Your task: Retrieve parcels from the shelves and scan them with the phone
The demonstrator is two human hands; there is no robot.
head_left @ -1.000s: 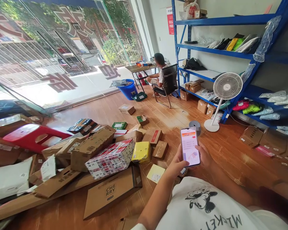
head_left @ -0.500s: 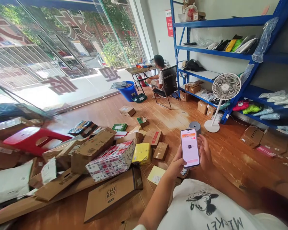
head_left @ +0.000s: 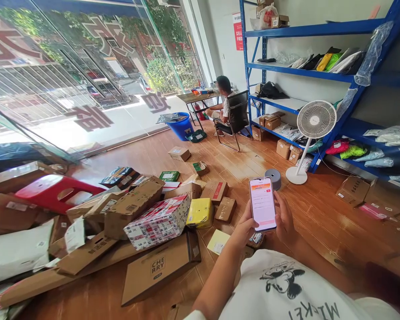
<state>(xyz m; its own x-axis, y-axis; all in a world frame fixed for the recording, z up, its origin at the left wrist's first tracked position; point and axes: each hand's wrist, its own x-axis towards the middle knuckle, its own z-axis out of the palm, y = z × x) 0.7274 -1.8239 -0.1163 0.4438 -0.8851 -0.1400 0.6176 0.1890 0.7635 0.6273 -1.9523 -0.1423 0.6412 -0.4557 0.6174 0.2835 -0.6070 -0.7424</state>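
A smartphone with a lit, pinkish-white screen is held upright in front of my chest. My left hand grips its lower left side, the thumb lying over the bottom of the screen. On the other side, my right hand closes against the phone's right edge, its fingers partly hidden. Just below the phone, a small labelled parcel lies on the floor, partly covered by my arm. Nearby are a pale yellow packet, a brown carton and a yellow box.
Many parcels spread to the left, including a flat CHERRY carton and a red plastic stool. A white fan stands before blue shelves. A person sits by a table, near a blue bin.
The phone's screen has changed from a dark square in the middle to lines of text. My right hand sits slightly lower and closer against the phone; the view has shifted a little.
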